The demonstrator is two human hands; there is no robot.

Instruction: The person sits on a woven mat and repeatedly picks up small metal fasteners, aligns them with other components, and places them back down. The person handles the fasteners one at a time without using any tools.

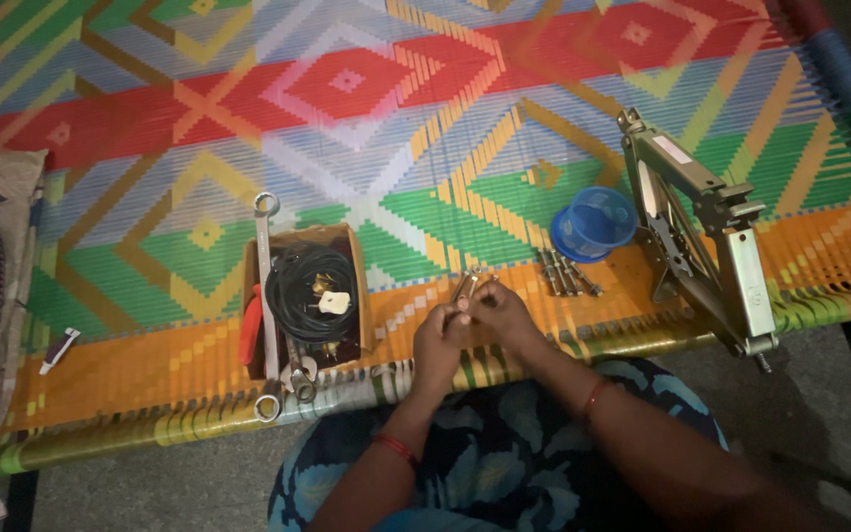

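Together, the left hand point(437, 340) and right hand point(500, 313) pinch a small metal part point(467, 288) between their fingertips.

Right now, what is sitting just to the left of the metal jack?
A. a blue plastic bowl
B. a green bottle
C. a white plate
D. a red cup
A: a blue plastic bowl sits on the woven cot just left of the metal scissor jack, above a row of bolts.

Cardboard box point(352, 258) left, bolts point(565, 273) right; bare mat point(416, 148) beyond.
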